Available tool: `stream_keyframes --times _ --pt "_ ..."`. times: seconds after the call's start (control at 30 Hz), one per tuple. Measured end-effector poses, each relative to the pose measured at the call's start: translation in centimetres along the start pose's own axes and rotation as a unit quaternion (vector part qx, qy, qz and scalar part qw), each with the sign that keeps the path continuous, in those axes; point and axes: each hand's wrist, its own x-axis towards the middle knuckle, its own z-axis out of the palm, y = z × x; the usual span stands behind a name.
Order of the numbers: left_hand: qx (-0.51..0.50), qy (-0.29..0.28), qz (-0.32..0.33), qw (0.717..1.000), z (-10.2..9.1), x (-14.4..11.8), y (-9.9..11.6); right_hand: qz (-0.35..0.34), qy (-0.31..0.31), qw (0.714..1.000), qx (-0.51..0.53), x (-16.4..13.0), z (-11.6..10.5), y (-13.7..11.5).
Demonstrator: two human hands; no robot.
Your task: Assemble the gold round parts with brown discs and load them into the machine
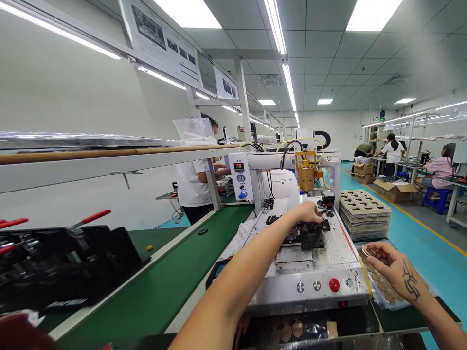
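My left hand (307,212) reaches forward to the black fixture (312,236) on the bed of a white benchtop machine (310,272). Its fingers are bent and pressed together at the fixture's back edge; what they pinch is hidden. To the right of the machine, my right hand (390,267) pinches a small round piece with a shiny rim (368,251) between thumb and fingers. Under that hand lies a clear plastic tray (383,290) with several round tan pieces. A brass-coloured tool head (306,176) hangs above and behind the fixture.
Stacked pale trays with cutouts (365,206) stand right of the machine. A green conveyor belt (197,262) runs along the left, with a small dark piece (203,232) on it. Black clamps with red handles (91,217) fill the lower left. A co-worker (193,182) stands behind the belt.
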Motion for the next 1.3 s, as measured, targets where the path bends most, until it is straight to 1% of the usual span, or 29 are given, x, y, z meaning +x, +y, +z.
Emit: stream_keyframes --times 0.1,0.2,0.27,0.33,0.43,0.53,0.63,0.73,0.83,0.93,1.03,1.1,1.13,1.23,1.3 --pt "-0.067 0.054 0.019 0.996 -2.3 -2.6 -0.5 -0.034 -0.044 0.998 -0.037 3.1 2.2 -0.4" --pt "-0.119 0.092 0.036 0.988 -4.3 -5.3 -0.4 -0.077 -0.096 0.989 -0.077 8.2 5.0 -1.3" --pt "-0.140 0.110 0.038 0.983 -4.9 -7.6 -0.1 -0.087 -0.130 0.984 -0.086 11.9 6.8 -1.5" --pt "-0.158 0.143 0.034 0.976 -5.1 -10.4 0.3 -0.088 -0.177 0.976 -0.094 15.0 8.4 -1.4" --pt "-0.177 0.201 0.028 0.963 -4.8 -15.3 0.6 -0.088 -0.254 0.957 -0.109 17.7 9.6 -0.9" --pt "-0.177 0.225 0.016 0.958 -4.2 -20.2 0.3 -0.100 -0.302 0.939 -0.130 18.7 9.8 -0.6" --pt "-0.178 0.240 0.004 0.954 -3.2 -24.3 -0.4 -0.123 -0.320 0.927 -0.150 19.0 9.9 -0.5" --pt "-0.170 0.266 -0.014 0.949 -1.9 -27.8 -1.2 -0.146 -0.317 0.922 -0.167 19.0 10.3 -0.1" --pt "-0.169 0.291 -0.043 0.941 -0.7 -30.4 -1.7 -0.162 -0.278 0.928 -0.188 18.9 10.8 0.6" --pt "-0.186 0.301 -0.055 0.934 0.6 -31.3 -1.5 -0.168 -0.235 0.935 -0.206 18.7 11.3 0.7" --pt "-0.214 0.297 -0.044 0.930 2.2 -31.1 -1.1 -0.175 -0.189 0.942 -0.216 17.7 11.0 0.0" --pt "-0.228 0.292 -0.038 0.928 3.9 -31.2 -0.9 -0.180 -0.140 0.949 -0.219 15.5 10.0 -0.7" --pt "-0.235 0.287 -0.038 0.928 4.9 -31.4 -1.0 -0.181 -0.114 0.952 -0.219 13.8 9.2 -0.9" --pt "-0.254 0.262 -0.051 0.930 8.2 -32.5 -1.5 -0.176 -0.050 0.959 -0.215 6.7 6.5 -0.8" --pt "-0.272 0.219 -0.063 0.935 10.7 -32.9 -1.8 -0.168 -0.006 0.963 -0.212 1.7 5.0 0.0"
